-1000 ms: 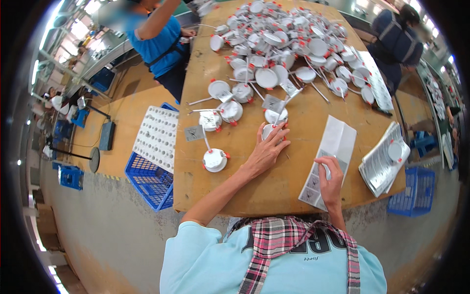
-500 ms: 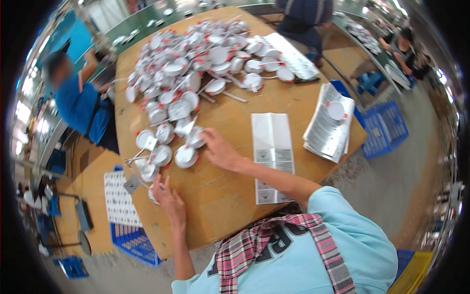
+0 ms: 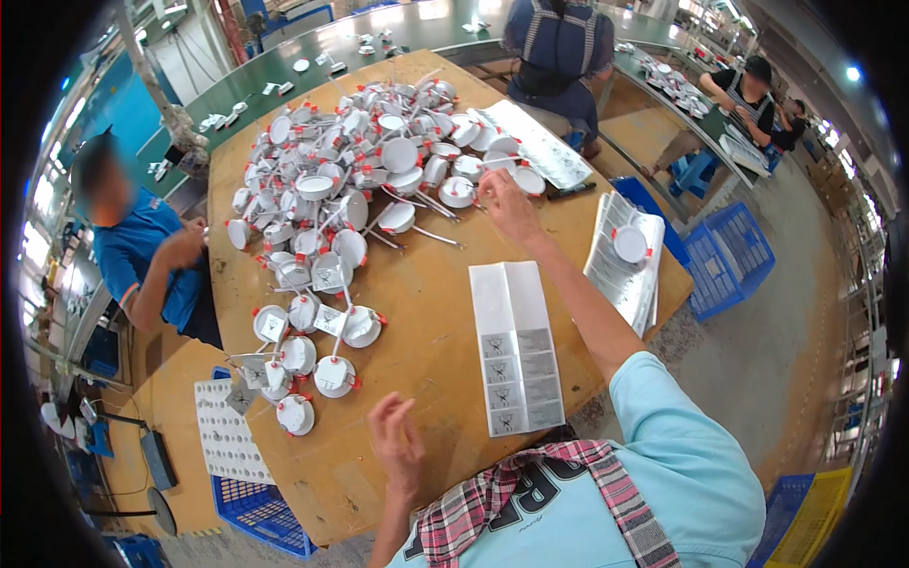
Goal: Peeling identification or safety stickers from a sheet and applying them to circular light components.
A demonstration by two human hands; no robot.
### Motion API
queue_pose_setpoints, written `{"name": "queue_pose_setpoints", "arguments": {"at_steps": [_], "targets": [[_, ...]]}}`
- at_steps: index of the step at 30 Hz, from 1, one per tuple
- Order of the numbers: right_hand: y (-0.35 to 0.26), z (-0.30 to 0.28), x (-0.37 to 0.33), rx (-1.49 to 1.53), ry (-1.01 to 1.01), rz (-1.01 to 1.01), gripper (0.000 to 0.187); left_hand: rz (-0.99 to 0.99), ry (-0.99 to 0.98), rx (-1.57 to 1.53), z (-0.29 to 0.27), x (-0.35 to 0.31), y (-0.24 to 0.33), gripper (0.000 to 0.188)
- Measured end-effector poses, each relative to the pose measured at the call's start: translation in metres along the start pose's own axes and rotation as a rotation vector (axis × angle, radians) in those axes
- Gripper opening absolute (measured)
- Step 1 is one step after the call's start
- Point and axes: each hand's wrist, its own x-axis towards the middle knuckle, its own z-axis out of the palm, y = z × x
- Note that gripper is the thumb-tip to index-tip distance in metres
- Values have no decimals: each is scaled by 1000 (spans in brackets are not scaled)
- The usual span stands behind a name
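Observation:
A large heap of round white lamps [image 3: 315, 187] with red clips and white cables covers the far left of the table. My right hand [image 3: 511, 210] reaches to the heap's right edge, its bent fingertips right by a white lamp [image 3: 457, 193]; whether they grip anything is not clear. Over the near part of the table, my left hand [image 3: 398, 440] holds nothing, its fingers loosely curled and apart. Several lamps with silver labels lie up and left of it, the closest being a face-down lamp [image 3: 295, 415]. A partly printed label sheet [image 3: 516, 350] lies between my arms.
On the right, a lamp [image 3: 630, 244] rests on a stack of silver sheets [image 3: 606, 270]. A black pen [image 3: 572, 190] lies beyond. Blue crates [image 3: 729, 260] stand on the floor. A person in blue [image 3: 156, 256] works at the left edge; another [image 3: 554, 66] sits at the far side.
My right hand has moved from the near lamps to the heap's right edge. My left hand has left the lamp at the table's left side and come right. The view has shifted.

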Motion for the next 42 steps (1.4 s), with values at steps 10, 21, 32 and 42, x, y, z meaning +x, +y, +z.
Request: {"name": "queue_pose_setpoints", "arguments": {"at_steps": [10,21,32,42], "targets": [[30,29,-15,247,-44,114,43,-101,-124,-209,8,-1,11,24],[10,36,16,-97,-353,-345,28,-118,-159,-305,32,16,27,24],[-47,10,30,76,-108,-16,16,-198,-169,-333,39,33,24,29],[-189,-4,-115,404,-272,311,29,46,32,-27,88,55,10,79]]}}
